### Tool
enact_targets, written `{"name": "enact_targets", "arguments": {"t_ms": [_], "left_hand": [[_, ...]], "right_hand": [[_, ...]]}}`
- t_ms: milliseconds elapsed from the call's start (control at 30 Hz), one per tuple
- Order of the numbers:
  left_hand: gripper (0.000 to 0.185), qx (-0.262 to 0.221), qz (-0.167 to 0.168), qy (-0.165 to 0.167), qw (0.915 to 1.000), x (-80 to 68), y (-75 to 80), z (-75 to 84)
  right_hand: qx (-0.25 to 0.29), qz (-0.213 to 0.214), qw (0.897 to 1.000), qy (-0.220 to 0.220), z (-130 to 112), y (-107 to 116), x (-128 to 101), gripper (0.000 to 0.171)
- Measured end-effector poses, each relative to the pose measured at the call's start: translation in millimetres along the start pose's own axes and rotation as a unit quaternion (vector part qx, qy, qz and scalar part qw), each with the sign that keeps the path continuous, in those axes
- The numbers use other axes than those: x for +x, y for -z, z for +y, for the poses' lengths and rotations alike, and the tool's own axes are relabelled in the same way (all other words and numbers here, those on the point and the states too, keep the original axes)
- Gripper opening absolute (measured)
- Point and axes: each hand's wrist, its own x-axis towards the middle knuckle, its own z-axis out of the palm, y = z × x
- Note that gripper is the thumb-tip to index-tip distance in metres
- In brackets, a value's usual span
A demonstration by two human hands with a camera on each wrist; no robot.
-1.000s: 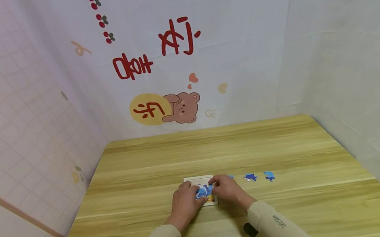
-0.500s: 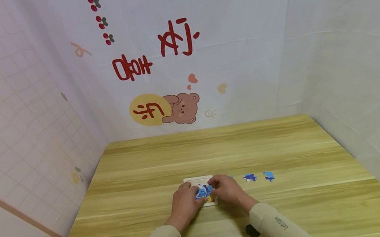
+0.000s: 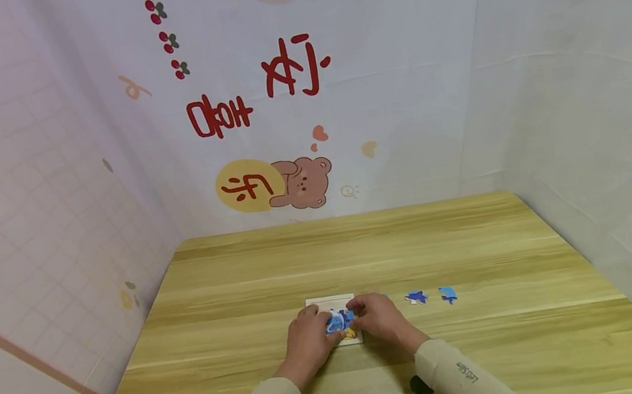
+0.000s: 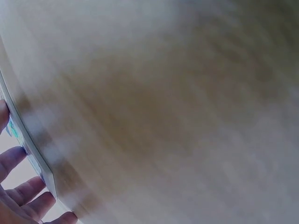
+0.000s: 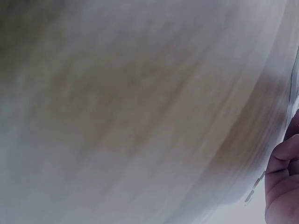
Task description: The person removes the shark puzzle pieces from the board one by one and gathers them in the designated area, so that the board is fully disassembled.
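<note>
A small white-rimmed puzzle board [image 3: 330,299] lies on the table between my two hands, with blue, white and yellow picture pieces [image 3: 335,321] in it. My left hand [image 3: 307,340] rests over the board's left side, thumb near the bottom and fingers spread across the top. In the left wrist view its fingertips lie along the board's edge [image 4: 33,148]. At the board's right side my right hand [image 3: 382,318] pinches a blue puzzle piece [image 3: 350,315] between thumb and forefinger, partly hidden by the fingers. The right wrist view catches only the curled fingers [image 5: 284,158].
Two loose blue jigsaw pieces lie right of the right hand: one dark blue and white [image 3: 415,297], one light blue [image 3: 448,294]. The edge of another blue piece [image 3: 385,296] peeks out behind that hand. A printed cloth wall [image 3: 413,107] stands behind the wood-grain table [image 3: 229,271].
The right fingers shift very slightly at the blue piece on the board's right side. The left hand stays on the board. The whole view slides down a little.
</note>
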Motion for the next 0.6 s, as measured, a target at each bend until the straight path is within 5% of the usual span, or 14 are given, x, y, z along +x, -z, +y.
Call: {"name": "enact_targets", "arguments": {"t_ms": [267, 600], "left_hand": [[0.044, 0.004, -0.006, 0.012, 0.9999, 0.6, -0.6, 1.7], [0.043, 0.008, -0.001, 0.005, 1.0000, 2.0, -0.3, 2.5]], "right_hand": [[-0.006, -0.002, 1.000, 0.017, 1.3, 4.2, -0.7, 0.029], [0.057, -0.015, 0.998, -0.002, 5.2, 16.9, -8.3, 0.030]]}}
